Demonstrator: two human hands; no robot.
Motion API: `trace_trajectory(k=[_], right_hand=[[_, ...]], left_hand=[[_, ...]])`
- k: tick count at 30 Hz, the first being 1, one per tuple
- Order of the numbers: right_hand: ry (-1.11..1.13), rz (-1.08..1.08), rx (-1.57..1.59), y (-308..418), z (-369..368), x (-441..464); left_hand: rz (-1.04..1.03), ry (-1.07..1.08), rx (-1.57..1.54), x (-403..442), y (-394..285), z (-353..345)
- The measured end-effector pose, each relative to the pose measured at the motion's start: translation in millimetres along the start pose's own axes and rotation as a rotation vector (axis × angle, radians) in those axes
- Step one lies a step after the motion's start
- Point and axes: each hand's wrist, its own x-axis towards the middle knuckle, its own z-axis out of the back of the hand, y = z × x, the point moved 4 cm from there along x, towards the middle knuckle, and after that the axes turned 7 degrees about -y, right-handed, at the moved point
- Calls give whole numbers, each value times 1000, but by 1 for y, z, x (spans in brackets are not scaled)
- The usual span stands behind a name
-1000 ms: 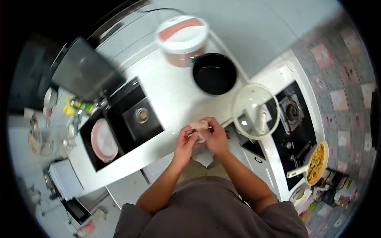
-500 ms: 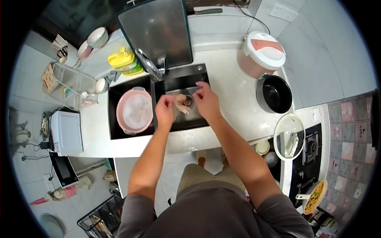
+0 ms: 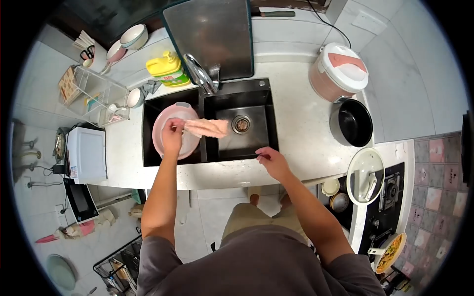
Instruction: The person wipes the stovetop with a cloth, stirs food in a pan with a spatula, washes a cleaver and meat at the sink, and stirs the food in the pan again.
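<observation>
My left hand [image 3: 173,134] is closed on one end of a peach-coloured cleaning cloth [image 3: 211,128], above the pink basin [image 3: 158,129]. The cloth stretches out to the right, over the sink divider and part of the right bowl. The basin stands in the left bowl of the black double sink [image 3: 249,150]; soapy water was visible in it a moment ago, but my hand and the cloth now cover much of it. My right hand [image 3: 272,163] is empty at the front right rim of the sink, its fingers loosely bent with a gap between them.
Behind the sink are a faucet [image 3: 201,76], a yellow detergent bottle [image 3: 168,69] and a dark board [image 3: 210,39]. A rice cooker [image 3: 338,71] and a black pot [image 3: 351,123] stand on the right counter. Further right are a lid [image 3: 365,175] and a pan of food [image 3: 390,252].
My left hand has carried the cloth left from the right bowl to the basin, and the cloth now hangs spread out. My right hand has pulled back toward the front edge. The view shifted.
</observation>
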Motion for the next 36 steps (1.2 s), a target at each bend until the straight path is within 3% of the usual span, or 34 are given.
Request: trace_trajectory(k=[4,7,8,10,11,12,14,15,16,17,18,20,21,22,23,24,26,27,29,30,32,33,34,36], right_hand=[[112,35,111,14,-22,1],[152,-7,261,35,-38,6],[160,-66,359,42,-44,6],[160,-55,381,54,-51,6],[157,-82,433,58,-54,4],[150,-110,486,59,-57,2],[104,-148,586,56,-60,-1],[116,-77,603,47,-57,-1],[11,-20,428,52,-44,-11],[-66,-88,504,61,-38,-28],[-163,67,615,65,-32,-37],[-286,172,645,89,4,-69],[-430,401,436,97,28,-75],[-456,336,370,73,47,-64],[-461,-75,190,28,59,-49],[-436,-493,47,-15,73,-48],[-700,194,-52,-17,109,-107],[-653,105,151,-12,130,-150],[-608,17,514,-26,163,-225],[-612,3,676,-46,173,-260],[-887,96,674,-64,200,-349],[-1060,51,676,-78,215,-397],[-1228,-2,675,-92,229,-445],[-1798,-74,504,-126,242,-541]], left_hand=[[178,-47,-90,10,22,50],[5,-212,-125,4,21,56],[47,-194,-181,-1,25,51],[172,-102,-120,-41,-1,28],[285,19,-151,-65,18,9],[399,237,-351,-103,-14,-19],[420,474,-475,-168,-48,-64],[358,498,-441,-187,-59,-74],[294,549,-421,-208,-73,-92],[106,479,-320,-223,-93,-98],[-87,409,-245,-230,-111,-102],[-324,393,-453,-246,-142,-124],[-203,494,-448,-249,-133,-152],[-96,587,-407,-253,-112,-185],[181,910,-79,-254,-65,-215],[137,991,-70,-269,-82,-223],[-626,1346,338,-321,-132,-226],[-656,1388,337,-344,-137,-231],[-375,1619,-6,-387,-150,-244],[-409,1660,-8,-406,-153,-253],[-480,1829,-19,-449,-160,-270],[-355,1898,76,-473,-172,-274],[-370,1928,82,-495,-185,-281],[-327,2080,89,-541,-203,-288]])
